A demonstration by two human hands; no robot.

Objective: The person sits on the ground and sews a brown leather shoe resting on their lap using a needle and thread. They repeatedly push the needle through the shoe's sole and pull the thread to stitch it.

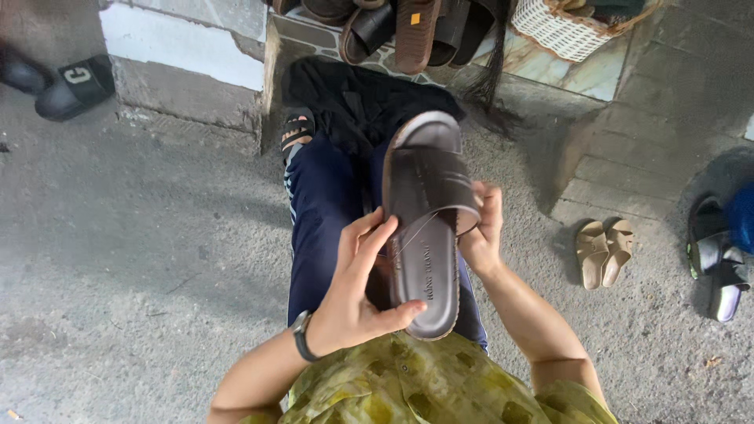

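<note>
one dark brown slide sandal [424, 228] is held between both hands. left hand [357, 290] grips its heel edge, thumb on the footbed. right hand [481, 232] clasps the strap side. two tan sandals [603, 250] lie right of the right hand.

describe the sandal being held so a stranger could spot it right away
Start at the person's dark blue trousers in mid-frame: above the lap, the left hand and right hand hold a dark brown leather slide sandal. Unlike the tan pair of sandals on the ground to the right, it is single, lifted and has one broad strap.
</note>
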